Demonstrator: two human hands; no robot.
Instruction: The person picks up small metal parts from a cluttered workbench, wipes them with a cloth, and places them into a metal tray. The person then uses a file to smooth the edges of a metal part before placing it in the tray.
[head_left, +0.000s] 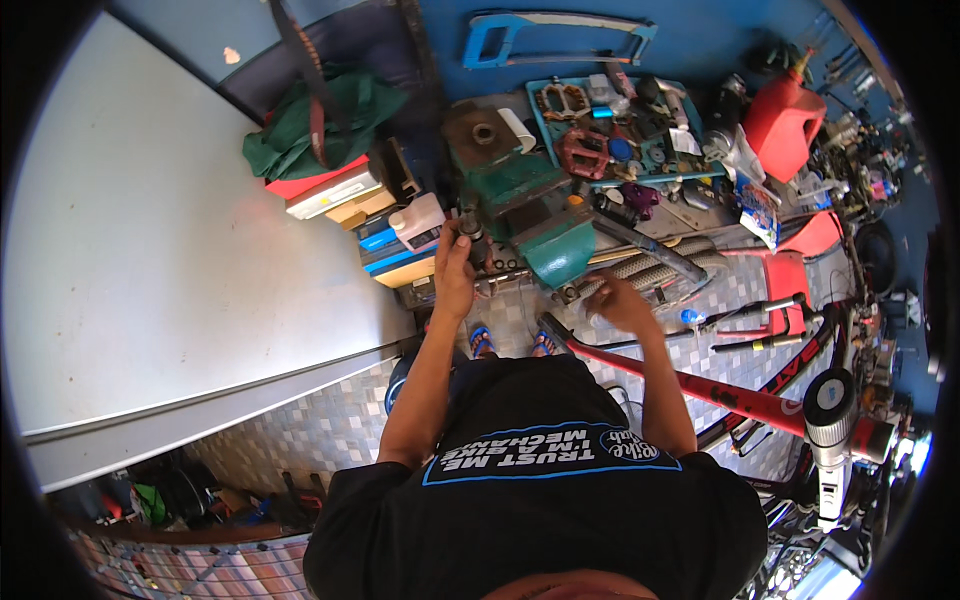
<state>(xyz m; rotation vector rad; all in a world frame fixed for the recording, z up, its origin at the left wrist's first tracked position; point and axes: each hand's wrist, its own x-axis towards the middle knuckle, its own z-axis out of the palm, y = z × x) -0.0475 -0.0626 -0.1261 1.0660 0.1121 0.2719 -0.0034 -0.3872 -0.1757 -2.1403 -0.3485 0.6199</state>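
in the head view, the person's 2 bare hands are working around the front edge of a cluttered workbench (505,102). the left hand (457,272) is holding a dark cylindrical part (473,241) in a narrow grip, its fingers curling around it. that part is sitting near the bench's front left corner, just left of a green bench vise (556,250); whether the 2 are touching, i cannot tell. the right hand (617,303) is hovering by the vise's front end, its fingers bending and blurring; i cannot tell whether it is gripping anything.

toward the bench's back edge, a blue tray (541,127) is carrying small parts, including a tan pedal (563,101) and a red pedal (583,153). a red jug (783,128) is standing toward the back right corner. a blue hacksaw (487,40) is hanging on the wall behind. beside the bench's left edge, a pale pink bottle (417,220) is resting on stacked boxes. on the right, a red and black bike frame (690,385) is stretching above the tiled floor (320,425).
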